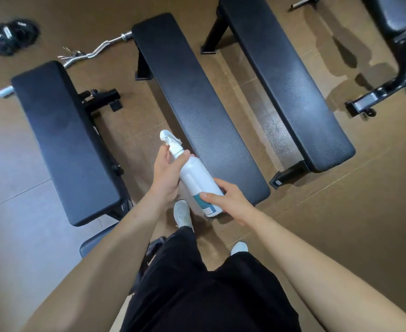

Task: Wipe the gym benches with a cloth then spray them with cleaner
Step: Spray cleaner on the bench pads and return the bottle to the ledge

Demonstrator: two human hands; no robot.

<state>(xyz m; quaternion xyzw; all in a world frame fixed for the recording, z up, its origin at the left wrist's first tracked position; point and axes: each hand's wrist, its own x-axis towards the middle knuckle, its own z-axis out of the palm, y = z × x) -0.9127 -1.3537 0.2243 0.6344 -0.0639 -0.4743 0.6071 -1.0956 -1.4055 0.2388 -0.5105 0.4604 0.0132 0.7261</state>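
Spray bottle [194, 178] held just left of middle bench [197, 104], by its near end, nozzle [168, 136] pointing away.
Step, prob: get finger on trigger, swing nozzle over bench pad, mist evenly along length, not floor.
L hand [167, 174] wraps neck, thumb on bench side.
R hand [225, 200] grips lower body, fingers curled round it.

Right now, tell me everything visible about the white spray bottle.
The white plastic spray bottle is a smooth opaque cylinder with a white trigger head and a teal-and-white label near its base. It is held off the floor, tilted, head pointing away from the person, beside the near end of the middle black padded bench. The left hand grips its neck and the right hand grips its base. Fill level cannot be seen.
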